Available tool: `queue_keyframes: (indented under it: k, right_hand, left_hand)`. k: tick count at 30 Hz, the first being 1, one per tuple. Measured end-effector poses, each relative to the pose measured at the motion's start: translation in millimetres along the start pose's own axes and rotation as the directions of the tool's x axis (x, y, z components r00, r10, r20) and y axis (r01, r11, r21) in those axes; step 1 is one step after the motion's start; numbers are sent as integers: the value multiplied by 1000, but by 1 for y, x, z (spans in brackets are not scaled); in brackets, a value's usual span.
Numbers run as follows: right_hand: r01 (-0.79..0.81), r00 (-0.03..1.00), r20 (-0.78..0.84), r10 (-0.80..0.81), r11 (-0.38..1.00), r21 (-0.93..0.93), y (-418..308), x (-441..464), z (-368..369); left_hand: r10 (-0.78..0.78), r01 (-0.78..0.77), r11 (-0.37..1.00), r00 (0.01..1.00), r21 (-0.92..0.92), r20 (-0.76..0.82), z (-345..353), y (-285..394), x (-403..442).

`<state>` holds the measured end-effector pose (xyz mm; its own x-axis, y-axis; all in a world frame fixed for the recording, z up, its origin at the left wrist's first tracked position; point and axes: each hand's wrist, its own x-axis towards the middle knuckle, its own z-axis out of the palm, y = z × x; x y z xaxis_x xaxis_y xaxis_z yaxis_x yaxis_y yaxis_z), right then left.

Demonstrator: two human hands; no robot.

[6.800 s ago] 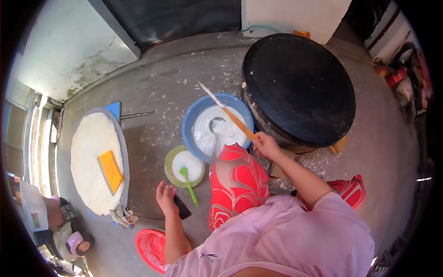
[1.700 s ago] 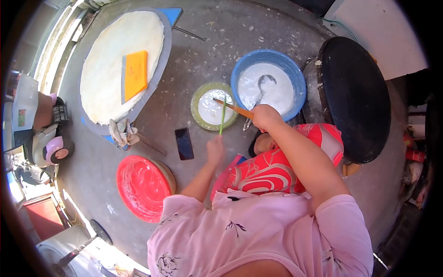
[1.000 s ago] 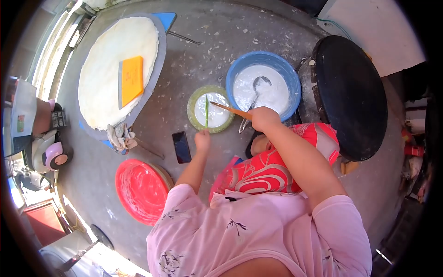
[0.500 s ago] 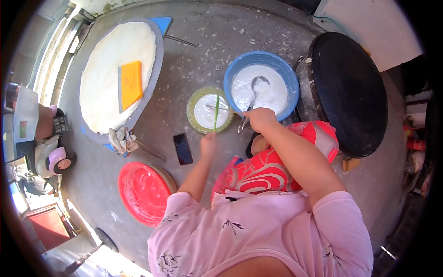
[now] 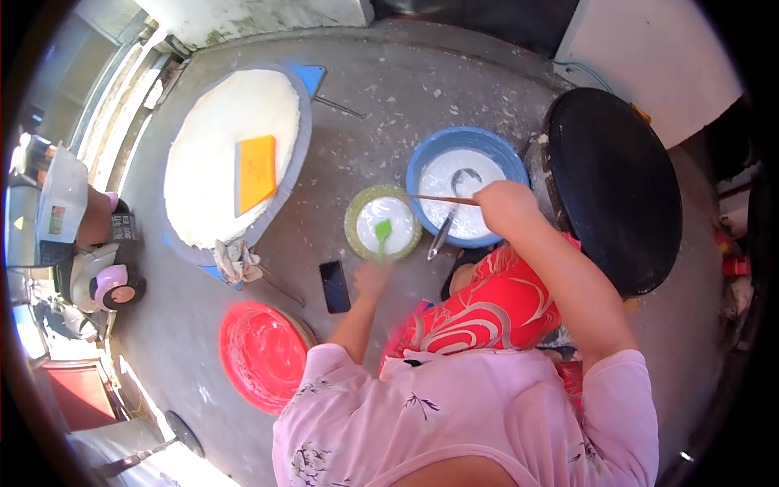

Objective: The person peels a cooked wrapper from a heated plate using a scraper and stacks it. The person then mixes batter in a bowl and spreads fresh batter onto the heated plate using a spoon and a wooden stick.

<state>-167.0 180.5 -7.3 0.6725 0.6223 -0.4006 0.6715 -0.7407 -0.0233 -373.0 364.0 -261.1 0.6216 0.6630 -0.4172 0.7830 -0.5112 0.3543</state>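
Observation:
My right hand (image 5: pixel 507 207) grips a thin wooden-handled tool (image 5: pixel 448 199), held level over the blue basin (image 5: pixel 418 154) of white batter. A metal ladle (image 5: pixel 443 234) rests in that basin. My left hand (image 5: pixel 372 277) is blurred at the near edge of the green bowl (image 5: pixel 354 230), by the lower end of the green spatula (image 5: pixel 384 230); whether its fingers hold the spatula is unclear. The spatula's head lies over the white liquid in the bowl. A black phone (image 5: pixel 334 286) is on the floor beside my left hand.
At right stands a large round black griddle (image 5: pixel 613 191). On the left, a round board (image 5: pixel 306 134) bears pale flat sheets (image 5: pixel 213 154) and an orange scraper (image 5: pixel 257 172). A cloth (image 5: pixel 236 262) hangs at its edge. Nearer is a red basin (image 5: pixel 264 357).
The wooden-handled tool has left the green bowl and is now over the blue basin. My right hand has moved right. The spatula has turned, its wide face now showing.

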Motion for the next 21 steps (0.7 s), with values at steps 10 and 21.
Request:
queue_keyframes:
  k: [10, 21]
  right_hand:
    - [143, 946, -321, -51, 953, 267, 52, -42, -24]
    - [24, 967, -109, 230, 341, 940, 136, -124, 9]
  left_hand:
    - [152, -165, 986, 955, -31, -254, -22, 37, -58]
    - [309, -195, 738, 949, -646, 66, -34, 74, -107]
